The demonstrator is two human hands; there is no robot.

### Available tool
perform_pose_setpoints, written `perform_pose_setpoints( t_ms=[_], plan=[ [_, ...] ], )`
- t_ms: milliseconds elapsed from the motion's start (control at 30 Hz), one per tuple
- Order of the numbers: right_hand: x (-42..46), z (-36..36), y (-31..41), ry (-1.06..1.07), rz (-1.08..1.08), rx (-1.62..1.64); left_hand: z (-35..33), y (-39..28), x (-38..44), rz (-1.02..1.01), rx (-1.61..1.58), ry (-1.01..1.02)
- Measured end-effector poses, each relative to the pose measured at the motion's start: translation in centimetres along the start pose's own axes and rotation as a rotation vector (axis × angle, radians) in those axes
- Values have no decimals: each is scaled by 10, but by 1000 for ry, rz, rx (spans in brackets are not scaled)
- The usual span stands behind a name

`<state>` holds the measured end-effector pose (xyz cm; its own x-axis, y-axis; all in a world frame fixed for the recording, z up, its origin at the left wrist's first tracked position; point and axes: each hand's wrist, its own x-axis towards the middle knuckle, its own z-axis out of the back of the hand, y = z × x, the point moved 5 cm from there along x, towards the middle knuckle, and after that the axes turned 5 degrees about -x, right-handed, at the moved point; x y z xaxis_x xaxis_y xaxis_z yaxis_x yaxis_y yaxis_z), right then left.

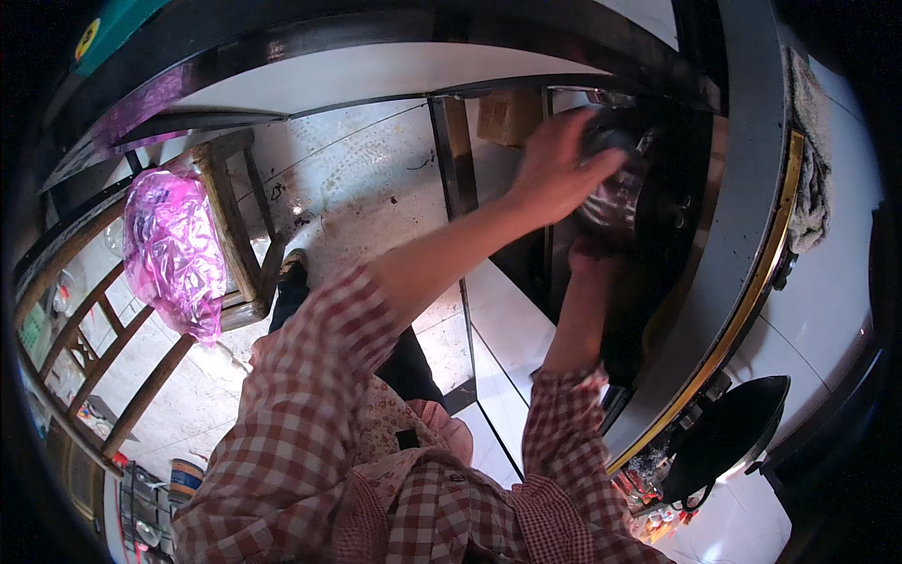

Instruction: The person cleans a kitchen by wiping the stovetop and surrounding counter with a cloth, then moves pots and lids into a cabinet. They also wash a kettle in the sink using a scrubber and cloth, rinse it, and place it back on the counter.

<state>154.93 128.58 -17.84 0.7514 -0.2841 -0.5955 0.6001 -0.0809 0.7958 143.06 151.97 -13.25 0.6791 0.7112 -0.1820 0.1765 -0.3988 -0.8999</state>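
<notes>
Inside a dim space beside the counter, both hands are around a shiny container that looks partly clear. My left hand grips a dark rounded piece at the container's upper end, thumb and fingers on either side of it. Motion blur hides whether that piece is a lid. My right hand holds the container's lower end, its fingers mostly lost in shadow. What the container holds cannot be made out.
A brown cardboard box stands behind my left hand. Right of my arms runs the counter's gold-trimmed edge, with a grey towel and a black wok beyond. At left, a pink plastic bag covers part of a wooden chair.
</notes>
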Motion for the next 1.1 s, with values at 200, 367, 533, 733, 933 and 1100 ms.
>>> perform_pose_setpoints(
  t_ms=[200, 367, 533, 733, 933, 1100],
  plan=[
    [-75, -17, -53, 400, -369, 170, 93, 97, -226, 286, 168, -230],
    [-42, -44, -46, 543, -191, 211, 97, 139, -341, 516, 50, -268],
    [-37, -55, -43, 396, -130, 190, 103, 159, -346, 510, 121, -215],
    [14, -62, -19, 362, -153, 228, 107, 165, -343, 521, 108, -213],
    [78, -76, 6, 462, -268, 180, 99, 167, -334, 494, 71, -222],
    [151, -72, 43, 594, -338, 189, 90, 167, -329, 465, 42, -193]
  ],
)
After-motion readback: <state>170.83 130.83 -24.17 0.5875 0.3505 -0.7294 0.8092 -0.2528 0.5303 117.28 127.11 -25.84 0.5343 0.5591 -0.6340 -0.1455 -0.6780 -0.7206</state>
